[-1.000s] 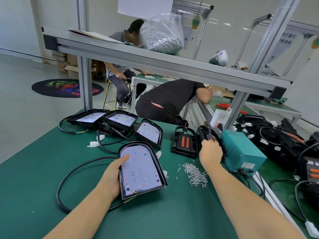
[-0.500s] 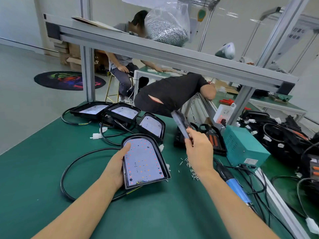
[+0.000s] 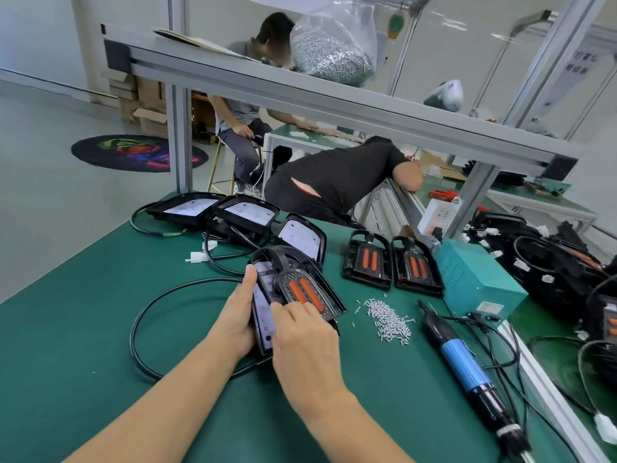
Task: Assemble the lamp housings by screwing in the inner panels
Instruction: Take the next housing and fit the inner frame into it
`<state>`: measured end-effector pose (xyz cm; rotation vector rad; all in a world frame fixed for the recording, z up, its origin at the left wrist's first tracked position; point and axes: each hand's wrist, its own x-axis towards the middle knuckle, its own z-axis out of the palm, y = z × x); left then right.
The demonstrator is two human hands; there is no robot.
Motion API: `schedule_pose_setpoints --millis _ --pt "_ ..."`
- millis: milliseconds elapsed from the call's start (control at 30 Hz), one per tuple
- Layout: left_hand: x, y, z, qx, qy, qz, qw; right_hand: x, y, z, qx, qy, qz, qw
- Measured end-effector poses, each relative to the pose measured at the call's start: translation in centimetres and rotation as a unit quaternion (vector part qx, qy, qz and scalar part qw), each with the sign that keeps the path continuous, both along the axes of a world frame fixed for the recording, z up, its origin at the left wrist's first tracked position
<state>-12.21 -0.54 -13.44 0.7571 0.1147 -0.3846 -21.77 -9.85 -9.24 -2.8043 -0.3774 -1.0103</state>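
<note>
On green mat, our left hand [image 3: 238, 315] grips black lamp housing [image 3: 263, 317] steady; right hand [image 3: 302, 332] fingers extended, seating orange-slotted black inner panel [image 3: 305, 290] for screwing.

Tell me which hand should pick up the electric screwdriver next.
Probably the right hand. The screwdriver lies on the mat to its right, beside the screw pile. The left hand grips the lamp housing's left edge, steadying it under the inner panel.
</note>
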Motion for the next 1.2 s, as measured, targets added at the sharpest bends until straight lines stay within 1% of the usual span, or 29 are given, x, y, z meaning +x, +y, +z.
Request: schedule_pose_setpoints --millis 100,200,267,400,567,667,800,867,933,1000,1067,1200 --pt "-0.1 -0.1 0.1 0.0 -0.01 0.003 1.0 -0.2 1.3 -0.1 0.0 0.026 -0.018 1.0" --pt "-0.2 -0.1 0.2 -0.001 -0.003 -0.002 1.0 -0.2 2.3 -0.1 -0.005 0.052 -0.029 0.998" --pt "-0.2 0.0 0.1 -0.018 0.004 -0.019 1.0 -0.2 2.5 -0.2 -0.008 0.063 -0.035 0.997" --pt "-0.1 0.1 0.0 -0.041 -0.011 -0.038 0.998 -0.3 2.4 -0.7 -0.008 0.061 -0.041 0.997" --pt "-0.2 0.2 0.2 -0.042 -0.015 -0.043 0.998 -0.3 2.4 -1.2 -0.016 0.063 -0.04 0.997" --pt "-0.3 0.4 0.2 -0.044 -0.013 -0.032 0.998 -0.3 2.2 -1.5 -0.005 0.063 -0.017 0.998" --pt "-0.5 0.5 0.3 -0.018 0.017 -0.045 0.999 -0.7 1.3 -2.0 0.027 0.081 0.079 0.993" --pt "-0.6 0.6 0.4 -0.01 0.024 -0.039 0.999 -0.7 0.7 -1.8 0.043 0.054 0.093 0.993" --pt "-0.6 0.7 0.5 -0.01 0.025 -0.039 0.999 -0.7 -0.1 -1.6 0.052 0.02 0.098 0.994" --pt "-0.7 0.8 0.6 -0.013 0.027 -0.048 0.998 -0.7 -1.0 -1.5 0.059 0.007 0.074 0.996" --pt "-0.7 0.9 0.6 -0.006 0.038 -0.051 0.998 -1.0 -1.9 -1.7 0.054 0.025 0.055 0.997" --pt "-0.6 1.1 0.7 0.028 0.06 -0.027 0.997 -1.8 -3.7 -2.3 0.024 0.082 0.074 0.994"
